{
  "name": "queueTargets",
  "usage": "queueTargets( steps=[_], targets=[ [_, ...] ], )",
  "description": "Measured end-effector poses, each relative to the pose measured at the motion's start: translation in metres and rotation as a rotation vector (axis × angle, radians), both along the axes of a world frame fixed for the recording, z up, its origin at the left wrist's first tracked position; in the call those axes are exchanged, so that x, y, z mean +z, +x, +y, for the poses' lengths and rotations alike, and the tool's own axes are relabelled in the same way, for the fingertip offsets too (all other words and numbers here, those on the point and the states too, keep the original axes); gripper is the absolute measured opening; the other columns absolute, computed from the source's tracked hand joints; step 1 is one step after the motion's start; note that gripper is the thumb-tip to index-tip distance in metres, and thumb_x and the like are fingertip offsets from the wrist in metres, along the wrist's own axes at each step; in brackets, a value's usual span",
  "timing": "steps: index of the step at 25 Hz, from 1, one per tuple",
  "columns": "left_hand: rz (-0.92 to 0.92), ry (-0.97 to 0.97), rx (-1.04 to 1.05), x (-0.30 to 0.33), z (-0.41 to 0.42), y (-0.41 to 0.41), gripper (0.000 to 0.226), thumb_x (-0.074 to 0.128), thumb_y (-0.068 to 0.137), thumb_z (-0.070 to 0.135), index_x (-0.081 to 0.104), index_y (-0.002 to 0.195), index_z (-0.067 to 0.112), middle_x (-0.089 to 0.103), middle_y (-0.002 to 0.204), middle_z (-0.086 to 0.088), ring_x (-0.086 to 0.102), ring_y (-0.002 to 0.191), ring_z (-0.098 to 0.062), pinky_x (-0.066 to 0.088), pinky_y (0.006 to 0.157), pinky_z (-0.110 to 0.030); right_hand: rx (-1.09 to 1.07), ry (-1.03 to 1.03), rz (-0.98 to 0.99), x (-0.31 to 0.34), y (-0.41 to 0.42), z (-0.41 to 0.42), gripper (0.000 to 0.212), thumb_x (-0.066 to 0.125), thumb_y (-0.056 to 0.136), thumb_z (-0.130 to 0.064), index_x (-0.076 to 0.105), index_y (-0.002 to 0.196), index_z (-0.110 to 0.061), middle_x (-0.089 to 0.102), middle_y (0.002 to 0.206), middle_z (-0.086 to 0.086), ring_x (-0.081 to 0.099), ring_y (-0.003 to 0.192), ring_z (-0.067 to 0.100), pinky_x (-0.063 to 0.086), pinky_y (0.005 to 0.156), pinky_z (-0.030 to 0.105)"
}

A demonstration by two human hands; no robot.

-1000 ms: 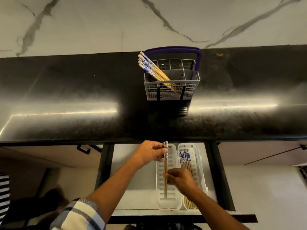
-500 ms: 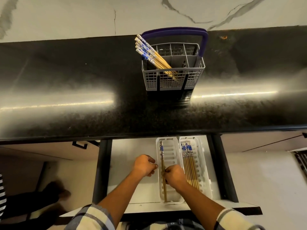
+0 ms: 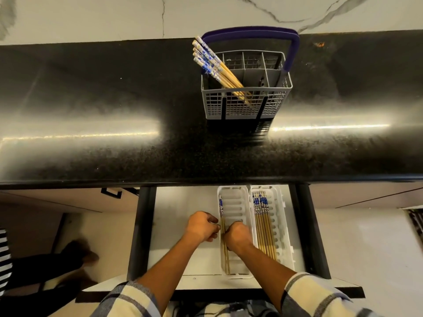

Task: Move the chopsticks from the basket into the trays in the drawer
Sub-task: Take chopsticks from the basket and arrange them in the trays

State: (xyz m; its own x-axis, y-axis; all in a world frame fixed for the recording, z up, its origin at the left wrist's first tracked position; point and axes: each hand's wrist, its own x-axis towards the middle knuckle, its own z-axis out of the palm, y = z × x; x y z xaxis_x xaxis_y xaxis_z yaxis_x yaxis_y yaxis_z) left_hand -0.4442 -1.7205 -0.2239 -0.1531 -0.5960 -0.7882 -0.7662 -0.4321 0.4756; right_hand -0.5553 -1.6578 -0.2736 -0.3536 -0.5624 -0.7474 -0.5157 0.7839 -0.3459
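Observation:
A grey cutlery basket (image 3: pixel 246 106) with a purple handle stands on the black counter and holds several chopsticks (image 3: pixel 212 62) with blue-and-white tops, leaning to the left. Below, in the open drawer, two white trays lie side by side. The left tray (image 3: pixel 235 197) holds a pair of chopsticks (image 3: pixel 221 207) along its left wall. My left hand (image 3: pixel 201 226) and right hand (image 3: pixel 237 236) both pinch this pair at mid-length, inside the tray. The right tray (image 3: pixel 280 216) holds several chopsticks (image 3: pixel 263 216) lying flat.
The drawer floor (image 3: pixel 183 216) left of the trays is white, with dark side rails (image 3: pixel 140 229) on both sides. The counter's front edge (image 3: pixel 160 180) overhangs the back of the drawer. A dark shoe (image 3: pixel 75 250) shows on the floor at lower left.
Both hands have lowered the pair of chopsticks from above the left tray down into it, against its left wall. The camera has tilted down and come closer.

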Motion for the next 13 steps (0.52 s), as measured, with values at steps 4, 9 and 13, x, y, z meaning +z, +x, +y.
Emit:
queueTargets(
  steps=[4, 9, 13],
  targets=[
    [0.0, -0.005, 0.004, 0.001, -0.001, -0.002, 0.026, 0.071, 0.089, 0.006, 0.07, 0.115, 0.006, 0.074, 0.085, -0.011, 0.07, 0.064, -0.016, 0.059, 0.054, -0.021, 0.059, -0.018, 0.088, 0.0, -0.003, 0.002, 0.02, 0.062, 0.092, -0.015, 0.066, 0.108, -0.005, 0.072, 0.103, 0.009, 0.07, 0.092, 0.021, 0.058, 0.077, 0.025],
    [0.0, -0.021, 0.002, 0.001, 0.001, -0.002, 0.024, 0.07, 0.089, 0.007, 0.071, 0.113, 0.006, 0.075, 0.088, -0.012, 0.07, 0.064, -0.015, 0.06, 0.058, -0.023, 0.068, -0.01, 0.1, 0.0, -0.005, 0.007, 0.016, 0.059, 0.094, -0.016, 0.068, 0.104, -0.007, 0.073, 0.1, 0.008, 0.071, 0.088, 0.02, 0.054, 0.067, 0.023],
    [0.015, -0.018, 0.036, 0.002, 0.003, -0.001, 0.023, 0.069, 0.09, 0.004, 0.072, 0.112, 0.003, 0.073, 0.085, -0.014, 0.068, 0.063, -0.017, 0.061, 0.059, -0.025, 0.084, -0.042, 0.078, -0.001, -0.004, 0.01, 0.012, 0.061, 0.092, -0.01, 0.072, 0.088, -0.008, 0.071, 0.081, 0.004, 0.067, 0.067, 0.016, 0.053, 0.051, 0.018]
  ],
)
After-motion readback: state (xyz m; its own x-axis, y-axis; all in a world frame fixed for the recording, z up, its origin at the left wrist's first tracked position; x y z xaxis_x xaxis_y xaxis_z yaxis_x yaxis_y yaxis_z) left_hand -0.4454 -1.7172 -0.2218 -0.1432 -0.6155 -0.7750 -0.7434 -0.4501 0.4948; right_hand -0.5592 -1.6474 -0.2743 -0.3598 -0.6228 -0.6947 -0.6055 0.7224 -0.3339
